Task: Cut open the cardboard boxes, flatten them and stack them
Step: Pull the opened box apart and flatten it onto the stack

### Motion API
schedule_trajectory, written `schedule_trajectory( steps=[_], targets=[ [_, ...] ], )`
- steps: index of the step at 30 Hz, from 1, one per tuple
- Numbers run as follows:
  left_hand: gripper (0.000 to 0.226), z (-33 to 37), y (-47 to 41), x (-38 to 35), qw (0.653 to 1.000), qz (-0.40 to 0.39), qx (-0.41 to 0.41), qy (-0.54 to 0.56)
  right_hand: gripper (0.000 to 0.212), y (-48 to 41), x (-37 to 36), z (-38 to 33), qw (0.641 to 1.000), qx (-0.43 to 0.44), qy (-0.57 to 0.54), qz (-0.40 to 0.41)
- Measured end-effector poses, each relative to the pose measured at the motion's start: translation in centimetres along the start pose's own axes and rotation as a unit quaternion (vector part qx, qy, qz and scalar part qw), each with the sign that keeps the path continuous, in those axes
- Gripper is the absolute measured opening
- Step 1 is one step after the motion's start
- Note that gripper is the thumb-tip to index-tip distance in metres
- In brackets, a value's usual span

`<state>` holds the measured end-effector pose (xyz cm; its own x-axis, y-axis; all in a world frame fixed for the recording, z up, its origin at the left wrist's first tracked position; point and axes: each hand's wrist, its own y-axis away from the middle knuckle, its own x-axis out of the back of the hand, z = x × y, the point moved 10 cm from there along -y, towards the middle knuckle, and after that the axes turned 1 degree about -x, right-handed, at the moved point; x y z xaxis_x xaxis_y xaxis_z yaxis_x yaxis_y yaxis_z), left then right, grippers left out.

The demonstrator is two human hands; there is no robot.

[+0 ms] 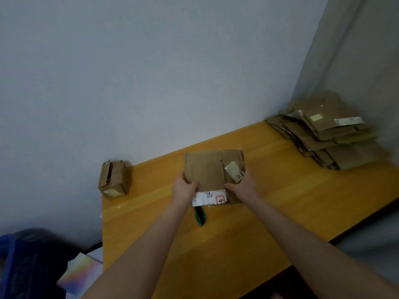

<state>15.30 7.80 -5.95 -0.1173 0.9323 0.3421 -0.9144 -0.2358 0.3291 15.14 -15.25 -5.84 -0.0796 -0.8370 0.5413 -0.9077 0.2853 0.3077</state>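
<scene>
Far left, at the table [280, 190] corner by the wall: small cardboard box [114, 179], upright, not yet flattened. A top flap gapes; the inside is dark, contents cannot be made out.

Centre: left hand [186, 187] grips the left edge of the flattened box [205, 169], thumb on its upper face. White shipping label on the near end. Whether the sheet rests on the table or is lifted clear is not certain.

Just below it, on the table near the left wrist: green-handled utility knife [199, 215], untouched, long axis pointing roughly away from the person.

Right hand [243, 184] holds the sheet's right side, fingers curled round the flap with the small sticker.

Far right, in the wall corner: stack of flattened boxes [330, 134], many layers, well apart from the held sheet.

Judgement: the stack lies right of and beyond the grip, so the right hand is nearer and would likely lead the carry across.
</scene>
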Motion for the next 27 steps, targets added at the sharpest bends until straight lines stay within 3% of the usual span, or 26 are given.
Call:
schedule_trajectory(
  steps=[8,12,16,24,27],
  targets=[
    [0.036,7.6,-0.3,-15.0,0.998,-0.03,0.0,-0.054,0.104,-7.1,13.4,4.3,0.997,0.003,0.062,0.041],
    [0.039,8.6,0.5,-22.4,0.997,-0.032,0.033,-0.06,0.105,-10.7,19.6,7.5,0.991,0.003,0.131,0.034],
    [0.056,9.0,0.8,-27.4,0.998,-0.018,0.062,-0.024,0.096,-14.2,24.4,9.4,0.982,-0.003,0.188,0.03],
    [0.017,10.7,-5.1,-29.4,0.994,0.063,0.076,0.036,0.08,-20.8,25.0,6.5,0.959,0.081,0.269,0.039],
    [0.025,10.0,-8.9,-29.6,0.991,0.091,0.092,0.033,0.073,-22.9,22.1,6.2,0.954,0.101,0.282,0.01]
  ],
)
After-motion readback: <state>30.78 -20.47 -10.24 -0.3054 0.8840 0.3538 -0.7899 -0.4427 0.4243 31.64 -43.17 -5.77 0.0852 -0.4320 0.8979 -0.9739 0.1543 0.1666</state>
